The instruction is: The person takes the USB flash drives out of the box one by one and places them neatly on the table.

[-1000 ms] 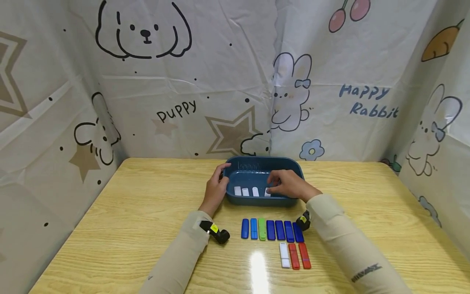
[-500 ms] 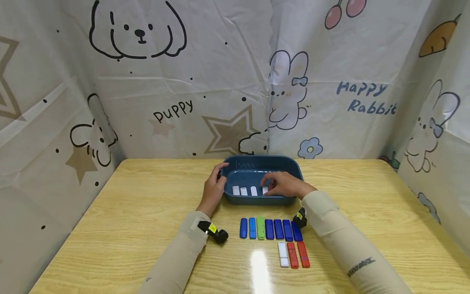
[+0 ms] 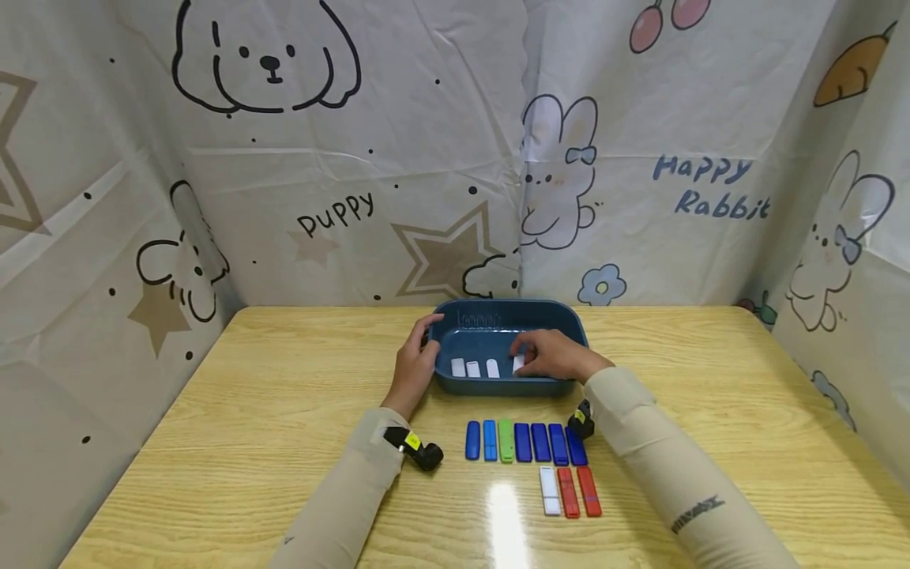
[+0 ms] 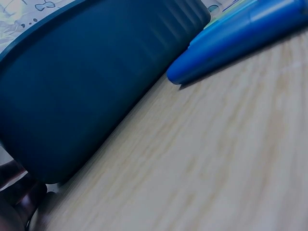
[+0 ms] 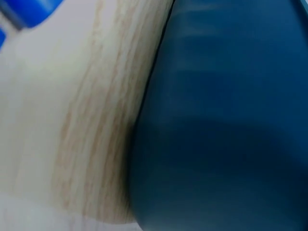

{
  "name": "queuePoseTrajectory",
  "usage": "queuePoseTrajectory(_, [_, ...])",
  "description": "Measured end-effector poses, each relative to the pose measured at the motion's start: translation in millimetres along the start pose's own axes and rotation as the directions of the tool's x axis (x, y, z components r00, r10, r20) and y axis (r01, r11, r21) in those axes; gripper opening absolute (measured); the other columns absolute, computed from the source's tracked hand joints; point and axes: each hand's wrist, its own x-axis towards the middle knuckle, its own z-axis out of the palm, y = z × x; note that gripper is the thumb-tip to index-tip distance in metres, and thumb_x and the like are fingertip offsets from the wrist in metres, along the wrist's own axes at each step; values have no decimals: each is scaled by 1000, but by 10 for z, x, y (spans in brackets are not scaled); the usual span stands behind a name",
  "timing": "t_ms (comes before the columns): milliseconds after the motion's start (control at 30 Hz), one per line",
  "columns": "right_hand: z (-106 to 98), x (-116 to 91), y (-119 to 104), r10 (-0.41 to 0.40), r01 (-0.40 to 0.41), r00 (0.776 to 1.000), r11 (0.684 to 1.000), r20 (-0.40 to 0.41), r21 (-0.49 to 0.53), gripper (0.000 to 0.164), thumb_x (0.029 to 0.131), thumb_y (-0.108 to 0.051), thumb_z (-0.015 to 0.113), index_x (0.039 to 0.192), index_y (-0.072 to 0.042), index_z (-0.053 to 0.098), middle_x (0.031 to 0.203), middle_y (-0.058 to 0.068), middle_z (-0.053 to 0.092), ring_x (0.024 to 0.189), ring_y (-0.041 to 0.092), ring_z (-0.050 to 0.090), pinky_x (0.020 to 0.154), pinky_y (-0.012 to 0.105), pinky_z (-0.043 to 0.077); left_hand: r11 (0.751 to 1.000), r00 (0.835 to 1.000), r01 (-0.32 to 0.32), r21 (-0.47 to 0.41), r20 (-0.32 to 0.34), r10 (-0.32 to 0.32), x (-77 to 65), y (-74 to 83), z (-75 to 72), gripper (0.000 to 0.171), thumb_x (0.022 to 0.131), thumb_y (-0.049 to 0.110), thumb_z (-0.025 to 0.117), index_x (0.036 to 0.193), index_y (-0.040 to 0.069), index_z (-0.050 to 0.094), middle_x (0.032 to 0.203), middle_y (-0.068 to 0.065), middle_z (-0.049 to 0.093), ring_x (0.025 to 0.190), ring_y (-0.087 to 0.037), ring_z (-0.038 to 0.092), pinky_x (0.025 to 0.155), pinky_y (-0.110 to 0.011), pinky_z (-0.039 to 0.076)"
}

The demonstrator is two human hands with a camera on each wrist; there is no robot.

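Note:
A dark blue plastic basin point(image 3: 506, 386) stands on the table. My left hand point(image 3: 412, 365) holds it by its left end, fingers over the rim and thumb near the front corner; in the left wrist view, fingers point(image 4: 19, 190) show beside the basin's lower corner. Reaching in over the right side, my right hand point(image 3: 556, 355) pinches a white USB stick point(image 3: 518, 363) near the front wall. To its left in the basin stand three white USB sticks point(image 3: 472, 369) in a row. The right wrist view shows the basin's outer wall point(image 5: 226, 96), but no part of the hand.
In front of the basin lies a row of blue USB sticks point(image 3: 541, 442) with a green one point(image 3: 505, 440) among them. Nearer me are a white USB stick point(image 3: 550, 491) and two red ones point(image 3: 569, 492). A patterned curtain point(image 3: 341, 158) hangs behind the table.
My right hand has shifted slightly inside the basin, and the white USB stick has moved a little to the right, away from the other three. My left hand stays on the basin.

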Motion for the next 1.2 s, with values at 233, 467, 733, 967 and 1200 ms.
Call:
queuePoseTrajectory(233, [7, -4, 19, -10, 10, 999, 1000, -36, 2, 36, 82, -22, 76, 114, -9, 65, 81, 2, 62, 71, 15, 55, 66, 29, 45, 1000, 1000, 4, -7, 4, -4, -7, 3, 0, 44, 91, 10, 46, 133, 23, 54, 144, 0, 47, 130, -18, 43, 107, -43, 34])
queuePoseTrajectory(467, [8, -11, 8, -8, -2, 994, 996, -110, -92, 40, 80, -22, 77, 115, -6, 67, 105, 11, 62, 96, 23, 55, 87, 42, 46, 1000, 1000, -1, -8, 6, 1, -9, 8, 2, 44, 91, 10, 45, 133, 22, 54, 143, 0, 48, 130, -17, 43, 106, -42, 35])
queuePoseTrajectory(733, [4, -10, 6, -45, 33, 993, 994, -109, -106, 30, 83, -16, 73, 112, -9, 71, 109, 9, 66, 97, 23, 55, 88, 42, 46, 1000, 1000, 4, -11, 1, -4, -10, 19, 1, 44, 92, 9, 45, 132, 23, 55, 142, 0, 49, 127, -18, 46, 104, -42, 37])
queuePoseTrajectory(967, [4, 14, 7, -7, -4, 995, 995, -101, -104, 32, 79, -19, 79, 109, -9, 73, 106, 7, 64, 94, 22, 52, 88, 41, 44, 1000, 1000, 8, -9, 5, -8, -10, 13, 0, 44, 92, 10, 45, 133, 23, 54, 144, 0, 47, 130, -17, 43, 106, -42, 35])
queuePoseTrajectory(1200, [-2, 5, -24, -7, -5, 995, 993, -103, -115, 31, 78, -17, 79, 107, -8, 72, 109, 10, 65, 100, 24, 54, 92, 44, 44, 1000, 1000, 10, -8, 5, -10, -7, -4, -3, 44, 91, 11, 45, 133, 24, 54, 144, 0, 47, 131, -16, 43, 107, -41, 34])
